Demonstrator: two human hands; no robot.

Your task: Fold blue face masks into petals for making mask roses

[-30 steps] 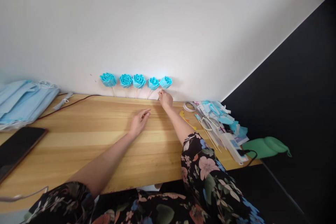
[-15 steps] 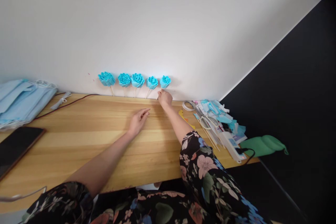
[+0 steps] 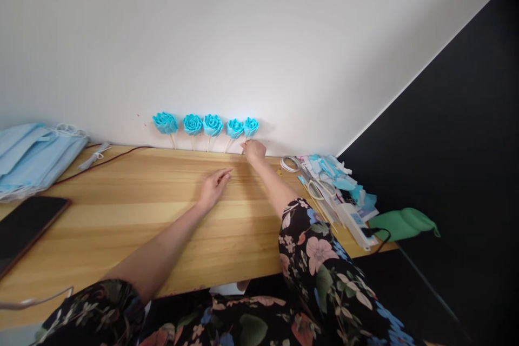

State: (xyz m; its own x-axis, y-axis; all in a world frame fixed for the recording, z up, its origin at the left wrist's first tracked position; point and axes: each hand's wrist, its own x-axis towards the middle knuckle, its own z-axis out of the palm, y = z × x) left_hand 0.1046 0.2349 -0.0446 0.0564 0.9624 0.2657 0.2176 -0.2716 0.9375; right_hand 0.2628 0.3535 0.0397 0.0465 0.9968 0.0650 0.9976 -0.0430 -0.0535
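Note:
Several blue fabric roses on thin wooden sticks lean in a row against the white wall at the back of the wooden table (image 3: 121,211). My right hand (image 3: 254,150) reaches to the rightmost rose (image 3: 251,126) and pinches its stick just below the bloom. That rose stands close against its neighbour (image 3: 234,128). My left hand (image 3: 213,187) rests palm down on the tabletop a little nearer to me, fingers loosely apart, holding nothing.
A stack of light blue face masks (image 3: 32,157) lies at the far left, a dark phone (image 3: 24,230) in front of it. At the right end lie scissors (image 3: 320,190), blue scraps, sticks and a power strip (image 3: 357,224). A red cable (image 3: 109,161) runs along the back.
My right hand has shifted the rightmost rose slightly left, closing the gap to its neighbour. My left hand has stayed in place on the table.

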